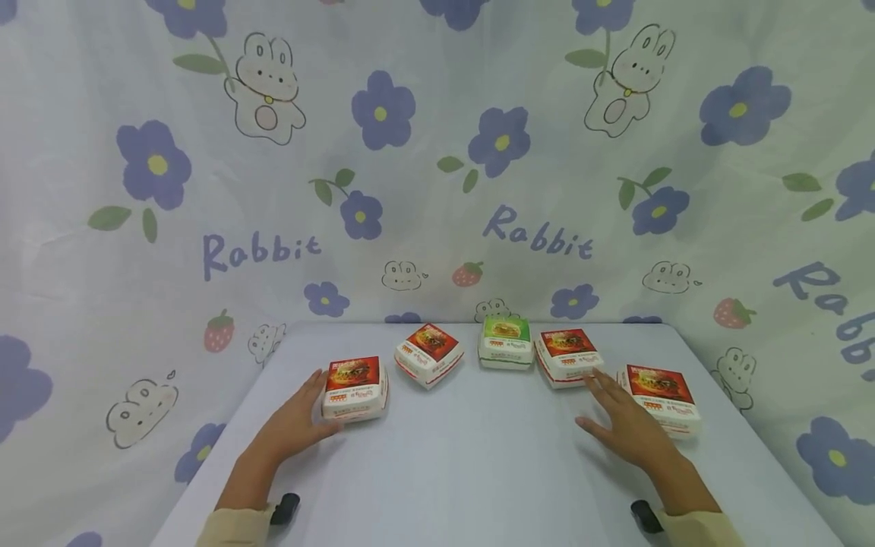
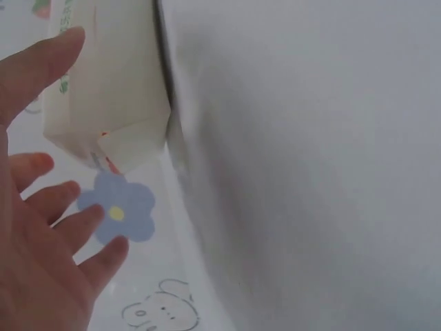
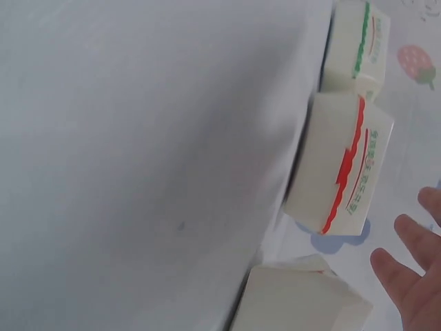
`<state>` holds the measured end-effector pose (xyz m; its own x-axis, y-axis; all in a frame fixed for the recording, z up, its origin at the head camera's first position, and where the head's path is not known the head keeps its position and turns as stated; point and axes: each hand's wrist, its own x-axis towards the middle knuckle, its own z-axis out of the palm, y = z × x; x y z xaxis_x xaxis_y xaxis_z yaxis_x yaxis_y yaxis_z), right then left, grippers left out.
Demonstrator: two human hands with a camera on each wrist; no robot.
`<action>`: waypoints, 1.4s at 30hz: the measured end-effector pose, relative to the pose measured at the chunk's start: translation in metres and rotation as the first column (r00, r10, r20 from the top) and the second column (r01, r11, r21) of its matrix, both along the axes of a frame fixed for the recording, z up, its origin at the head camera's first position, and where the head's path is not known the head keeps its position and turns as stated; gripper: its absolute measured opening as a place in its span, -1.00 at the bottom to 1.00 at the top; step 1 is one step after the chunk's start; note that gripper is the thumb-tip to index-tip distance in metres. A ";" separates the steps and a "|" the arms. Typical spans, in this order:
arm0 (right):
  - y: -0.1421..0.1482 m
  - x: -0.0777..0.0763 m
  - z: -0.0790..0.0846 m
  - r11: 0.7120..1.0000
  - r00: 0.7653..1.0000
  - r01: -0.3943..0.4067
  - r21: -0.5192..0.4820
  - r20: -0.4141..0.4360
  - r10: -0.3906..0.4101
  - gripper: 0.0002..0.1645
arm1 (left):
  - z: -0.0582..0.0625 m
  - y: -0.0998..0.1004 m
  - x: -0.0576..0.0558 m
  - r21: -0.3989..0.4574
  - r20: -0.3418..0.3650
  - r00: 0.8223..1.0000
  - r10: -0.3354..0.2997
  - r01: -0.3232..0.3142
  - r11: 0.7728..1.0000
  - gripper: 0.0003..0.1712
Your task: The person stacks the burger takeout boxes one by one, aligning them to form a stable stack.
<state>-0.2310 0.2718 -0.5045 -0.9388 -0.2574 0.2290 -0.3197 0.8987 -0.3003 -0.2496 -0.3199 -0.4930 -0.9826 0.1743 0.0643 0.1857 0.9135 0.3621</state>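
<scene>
Beside the leftmost red-topped burger box (image 1: 355, 389) is my left hand (image 1: 294, 425), fingers extended and thumb apart. In the left wrist view that box (image 2: 114, 83) shows its pale side behind the thumb; whether the hand touches it I cannot tell. My right hand (image 1: 629, 425) is spread between two more red-topped burger boxes, one at the back right (image 1: 569, 358) and one at the far right (image 1: 659, 403). Its fingertips overlap the front edge of the back-right box in the head view. The right wrist view shows a gap between the fingers (image 3: 396, 272) and that box (image 3: 341, 165).
A green-topped burger box (image 1: 506, 343) stands at the back middle, with a tilted red-topped one (image 1: 429, 355) to its left. All the boxes sit in an arc on a white table (image 1: 465, 471). Behind it hangs a curtain (image 1: 424, 182) printed with rabbits and flowers.
</scene>
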 end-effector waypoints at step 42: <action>-0.088 -0.133 -0.007 0.935 0.951 0.115 -0.335 0.311 -0.005 0.29 | -0.011 0.009 -0.038 0.216 0.166 0.985 0.051 -0.087 0.973 0.55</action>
<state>-0.3637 0.1837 -0.5116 -0.9880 -0.1547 -0.0017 -0.1141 0.7358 -0.6675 -0.2880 -0.3104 -0.5045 -0.9925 0.1049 -0.0631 0.0496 0.8156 0.5765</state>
